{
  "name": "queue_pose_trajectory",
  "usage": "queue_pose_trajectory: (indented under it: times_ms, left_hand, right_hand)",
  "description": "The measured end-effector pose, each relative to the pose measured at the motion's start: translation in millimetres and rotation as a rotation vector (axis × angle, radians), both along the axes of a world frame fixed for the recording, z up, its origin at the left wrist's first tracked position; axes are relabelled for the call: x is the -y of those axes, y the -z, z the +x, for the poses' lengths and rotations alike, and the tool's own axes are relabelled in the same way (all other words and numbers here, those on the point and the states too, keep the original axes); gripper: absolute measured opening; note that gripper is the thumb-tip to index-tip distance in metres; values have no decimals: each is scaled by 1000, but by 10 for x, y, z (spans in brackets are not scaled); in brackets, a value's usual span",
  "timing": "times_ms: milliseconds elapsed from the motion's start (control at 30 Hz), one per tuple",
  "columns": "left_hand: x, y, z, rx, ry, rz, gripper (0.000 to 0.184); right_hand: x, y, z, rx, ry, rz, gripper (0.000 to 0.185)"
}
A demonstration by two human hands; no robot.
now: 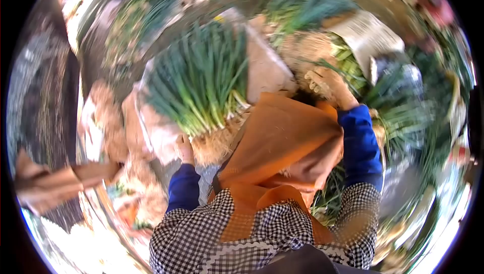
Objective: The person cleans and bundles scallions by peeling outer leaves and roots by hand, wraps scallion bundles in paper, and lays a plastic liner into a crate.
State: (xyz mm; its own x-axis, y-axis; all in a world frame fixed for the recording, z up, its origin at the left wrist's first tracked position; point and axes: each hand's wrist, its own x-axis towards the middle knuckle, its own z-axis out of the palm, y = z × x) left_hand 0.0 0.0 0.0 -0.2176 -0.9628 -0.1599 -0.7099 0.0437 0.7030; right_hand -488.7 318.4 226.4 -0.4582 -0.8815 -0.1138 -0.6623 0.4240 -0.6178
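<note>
A broad bundle of green onions (204, 77) lies fanned out in front of me, leaves pointing away and pale roots (214, 145) toward me. My left hand (185, 148) is closed at the left end of these roots, beside a pale sheet (164, 135); what its fingers hold, if anything, is hidden. Off to the right, my right hand (325, 85) reaches over a rooty brown heap (307, 49), its fingers stretched out and somewhat blurred. A thin green leaf runs just above that hand. An orange-brown cloth (282, 138) covers my lap, between my two arms.
More green onions lie at the back (312, 9), at the far left (146, 19) and on the right (408, 112). A printed paper sheet (368, 39) rests near a shiny plastic bag (403, 75). Dark ribbed material (43, 97) stands along the left edge.
</note>
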Motion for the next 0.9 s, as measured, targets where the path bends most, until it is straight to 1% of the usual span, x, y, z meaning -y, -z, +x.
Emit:
queue_pose_trajectory:
  times_ms: [33, 67, 100, 133, 167, 200, 233, 267, 300, 333, 367, 400, 433, 467, 500, 533, 567, 600, 633, 700, 733, 767, 800, 833, 867, 900]
  left_hand:
    - [-212, -16, 152, -3, -78, 72, 29]
    - [-611, -464, 22, 74, -152, -63, 30]
    - [413, -110, 365, 231, -42, -322, 30]
    - [404, -94, 447, 249, -121, -274, 29]
    - [391, -61, 496, 264, -190, -219, 29]
    - [458, -34, 634, 267, -227, -221, 29]
    - [506, 38, 794, 205, -258, -163, 29]
    - [515, 163, 858, 141, -286, -94, 29]
    - [551, 228, 854, 148, -310, -78, 29]
    - [577, 226, 871, 203, -301, -19, 28]
    - [584, 220, 927, 261, -317, 33, 28]
    - [622, 240, 941, 272, -332, 27, 32]
    - [663, 838, 1303, 427, -309, -155, 32]
    - [768, 627, 1183, 381, -354, -24, 38]
    - [864, 530, 1050, 385, -417, -12, 39]
    - [990, 639, 1014, 394, -428, -69, 41]
    - [1121, 717, 1041, 338, -390, -203, 45]
    - [1249, 737, 1000, 392, -387, -218, 52]
    - [1408, 816, 993, 418, -386, -180, 59]
    - [1659, 850, 999, 586, -327, -235, 65]
    - [1811, 923, 1024, 657, -307, -222, 67]
    - [2002, 1008, 1079, 721, -282, -210, 68]
    - [2180, 1526, 1365, 850, -389, -165, 69]
    - [2306, 1522, 1478, 1252, -69, -62, 73]
    - [2402, 1546, 1537, 502, -470, 10, 72]
    - [2451, 1658, 1606, 384, -506, 51, 73]
  right_hand:
    - [46, 302, -133, -364, -279, -221, 39]
    - [237, 642, -325, 80, -200, 133, 39]
    - [1483, 892, -302, 110, -190, 422, 37]
    - [1670, 1314, -429, -22, -309, 365, 37]
    - [1767, 1875, -623, -150, -420, 308, 38]
    - [1918, 2311, -664, -157, -455, 298, 38]
    - [1947, 2730, -671, -360, -406, 128, 40]
    - [1960, 3143, -788, -428, -288, 128, 41]
    - [1977, 3543, -902, -486, -167, 131, 44]
    - [2059, 3860, -1009, -410, 7, 297, 46]
    - [2196, 3878, -1030, -399, -58, 288, 46]
    - [2267, 3925, -1053, -429, -76, 321, 45]
    - [2274, 3941, -1082, -474, -88, 365, 44]
    - [2283, 3938, -1138, -517, -97, 397, 43]
    - [2269, 3952, -1210, -558, -102, 430, 43]
    - [2255, 3930, -1277, -578, -94, 452, 42]
    - [2263, 3889, -1277, -543, -65, 444, 42]
    - [2366, 3771, -1186, -409, 17, 417, 42]
    - [2478, 3646, -1088, -281, 102, 383, 41]
    - [2532, 3341, -774, 244, 498, 250, 41]
    - [2540, 3234, -736, 497, 701, 168, 42]
    - [2495, 3421, -817, 477, 708, 171, 42]
    - [2479, 3444, -836, 497, 729, 162, 42]
    - [2504, 3414, -825, 524, 727, 158, 42]
    - [2516, 3384, -818, 548, 724, 155, 43]
    - [2525, 3327, -801, 573, 719, 158, 43]
